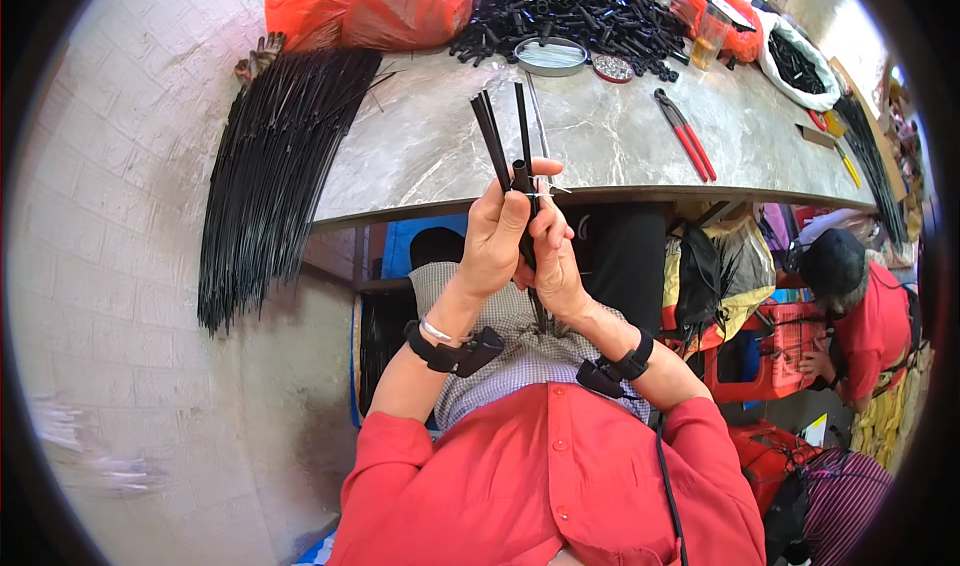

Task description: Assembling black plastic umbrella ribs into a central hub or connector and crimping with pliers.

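Observation:
Above my lap, at the table's near edge, both hands are closed round one bundle of thin black rods. My left hand grips it with the thumb pressed against a short black tube that stands among the rods. My right hand is wrapped round the bundle from the other side, fingers bent. A thin white tie crosses the tube near my fingertips, its loose ends sticking out to the right. The lower part of the bundle is mostly hidden behind my hands and wrists.
On the grey table lie long black rods, heaped black plastic pieces, a round tin, a small red-rimmed dish and red-handled pliers. Orange bags stand behind. A person bends over a red crate at right.

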Tool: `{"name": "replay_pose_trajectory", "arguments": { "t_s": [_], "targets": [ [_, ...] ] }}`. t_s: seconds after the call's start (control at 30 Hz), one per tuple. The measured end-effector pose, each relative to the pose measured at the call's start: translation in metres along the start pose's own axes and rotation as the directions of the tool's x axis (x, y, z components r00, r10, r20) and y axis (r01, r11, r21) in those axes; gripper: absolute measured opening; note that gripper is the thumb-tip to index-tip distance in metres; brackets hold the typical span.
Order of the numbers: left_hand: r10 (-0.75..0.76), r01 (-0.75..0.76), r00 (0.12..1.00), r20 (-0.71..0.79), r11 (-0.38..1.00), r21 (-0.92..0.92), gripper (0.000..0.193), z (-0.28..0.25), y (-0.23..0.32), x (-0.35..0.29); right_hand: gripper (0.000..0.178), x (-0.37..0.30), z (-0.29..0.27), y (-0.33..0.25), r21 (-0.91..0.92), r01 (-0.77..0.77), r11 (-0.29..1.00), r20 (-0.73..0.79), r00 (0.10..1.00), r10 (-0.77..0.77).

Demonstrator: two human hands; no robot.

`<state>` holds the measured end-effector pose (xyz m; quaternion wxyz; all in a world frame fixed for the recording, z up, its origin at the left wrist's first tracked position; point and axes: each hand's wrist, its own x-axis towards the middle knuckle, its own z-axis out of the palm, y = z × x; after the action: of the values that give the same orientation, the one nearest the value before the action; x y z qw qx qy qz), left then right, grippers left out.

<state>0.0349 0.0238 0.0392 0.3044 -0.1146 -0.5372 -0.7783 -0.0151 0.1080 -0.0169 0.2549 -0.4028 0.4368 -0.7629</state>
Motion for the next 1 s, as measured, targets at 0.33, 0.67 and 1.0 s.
{"name": "replay_pose_trajectory", "arguments": {
  "t_s": [0.33, 0.67, 1.0],
  "targets": [
    [0.021, 0.024, 0.981, -0.194, 0.974, 0.226, 0.051, 0.0, -0.007, 0.011, 0.049, 0.029, -0.042, -0.076, -0.661, 0.103, 0.743, 0.048, 0.994, -0.095],
    [-0.012, 0.127, 0.964, -0.266, 0.901, 0.416, 0.054, 0.023, -0.043, 0.028, 0.032, 0.05, -0.072, -0.087, -0.601, 0.241, 0.762, 0.083, 0.967, -0.24],
    [-0.03, 0.148, 0.956, -0.292, 0.908, 0.392, 0.063, 0.028, -0.06, 0.039, 0.022, 0.057, -0.096, -0.093, -0.668, 0.172, 0.724, 0.043, 0.98, -0.193]
  ]
}}
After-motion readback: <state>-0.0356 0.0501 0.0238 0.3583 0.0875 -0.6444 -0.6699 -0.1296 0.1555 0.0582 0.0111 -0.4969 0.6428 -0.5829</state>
